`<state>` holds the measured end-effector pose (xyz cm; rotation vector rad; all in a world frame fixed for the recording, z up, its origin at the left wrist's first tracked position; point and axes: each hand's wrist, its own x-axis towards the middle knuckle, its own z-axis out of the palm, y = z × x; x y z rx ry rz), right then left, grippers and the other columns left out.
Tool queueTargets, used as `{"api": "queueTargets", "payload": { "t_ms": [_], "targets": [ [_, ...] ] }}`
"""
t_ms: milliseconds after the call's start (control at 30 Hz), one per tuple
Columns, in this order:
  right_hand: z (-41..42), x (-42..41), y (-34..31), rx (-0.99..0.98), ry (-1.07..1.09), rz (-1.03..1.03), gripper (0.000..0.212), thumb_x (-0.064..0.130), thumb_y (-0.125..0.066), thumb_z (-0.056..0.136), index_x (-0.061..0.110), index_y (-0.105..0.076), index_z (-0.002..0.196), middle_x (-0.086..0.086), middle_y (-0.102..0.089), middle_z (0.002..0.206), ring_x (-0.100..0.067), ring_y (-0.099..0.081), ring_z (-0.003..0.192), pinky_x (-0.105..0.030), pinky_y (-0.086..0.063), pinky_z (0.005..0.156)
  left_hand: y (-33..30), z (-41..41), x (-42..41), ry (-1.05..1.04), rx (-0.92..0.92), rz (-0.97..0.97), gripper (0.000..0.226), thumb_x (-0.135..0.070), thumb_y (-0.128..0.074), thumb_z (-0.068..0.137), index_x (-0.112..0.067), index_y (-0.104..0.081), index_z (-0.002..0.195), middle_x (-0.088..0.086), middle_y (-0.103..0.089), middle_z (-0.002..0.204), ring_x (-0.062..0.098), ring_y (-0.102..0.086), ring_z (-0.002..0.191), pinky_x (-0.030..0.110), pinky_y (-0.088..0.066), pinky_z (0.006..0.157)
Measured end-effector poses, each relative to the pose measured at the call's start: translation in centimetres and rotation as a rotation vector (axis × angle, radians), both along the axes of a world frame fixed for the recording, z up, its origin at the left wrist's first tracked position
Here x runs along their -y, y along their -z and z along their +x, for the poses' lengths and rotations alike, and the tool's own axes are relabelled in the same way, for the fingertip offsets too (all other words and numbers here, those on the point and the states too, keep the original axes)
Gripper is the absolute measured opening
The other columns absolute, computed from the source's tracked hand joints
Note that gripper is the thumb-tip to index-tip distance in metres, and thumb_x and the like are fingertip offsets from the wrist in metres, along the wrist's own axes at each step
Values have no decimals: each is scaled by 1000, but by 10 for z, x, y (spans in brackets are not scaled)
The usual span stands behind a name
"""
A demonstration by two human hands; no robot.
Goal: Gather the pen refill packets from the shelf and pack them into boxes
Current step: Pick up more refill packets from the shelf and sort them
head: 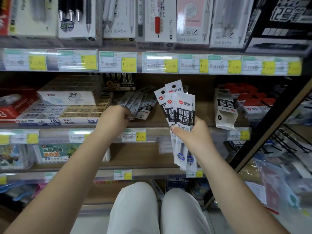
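My right hand [194, 135] grips a fanned, upright bundle of several white-and-black pen refill packets [179, 112] in front of the middle shelf. More refill packets [140, 103] lie in a slanted pile on that shelf [168, 124]. My left hand [114, 118] reaches into this pile, its fingers closed on the near ends of the packets. An open white-and-black refill box [225, 109] stands at the shelf's right front edge, its open end facing down toward me.
Eraser boxes [67, 108] fill the shelf left of the pile. Red-and-white boxes [249, 102] sit at the right. Pen boxes [157, 22] line the shelf above. Price tags [118, 62] run along the shelf edges. A dark rack post [270, 127] slants at right. My knees [152, 208] are below.
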<state>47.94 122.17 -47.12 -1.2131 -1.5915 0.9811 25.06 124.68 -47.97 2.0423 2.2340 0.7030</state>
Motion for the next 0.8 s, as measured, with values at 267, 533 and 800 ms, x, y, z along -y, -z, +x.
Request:
{"api": "queueTargets", "payload": {
  "t_ms": [267, 533, 800],
  "targets": [
    [0, -2, 3, -6, -5, -16, 22, 14, -69, 83, 29, -59, 96, 23, -62, 87, 7, -57, 84, -13, -41, 64, -14, -2, 5, 108, 55, -44, 22, -4, -66, 83, -9, -73, 104, 8, -73, 100, 20, -67, 90, 28, -51, 79],
    [-1, -4, 5, -13, 14, -4, 22, 13, -69, 83, 28, -61, 97, 20, -64, 89, 4, -58, 87, -14, -43, 66, -20, 1, 16, 25, -25, 362, 11, -4, -62, 85, -7, -70, 92, 10, -71, 88, 31, -66, 81, 42, -55, 68],
    [-4, -2, 5, -117, 62, 66, 25, 11, -71, 82, 26, -61, 99, 22, -64, 90, 8, -61, 85, -9, -46, 68, -35, 4, 45, 40, 67, 806, 8, 1, -61, 84, 1, -67, 89, 14, -71, 85, 31, -68, 76, 38, -55, 62]
  ]
}}
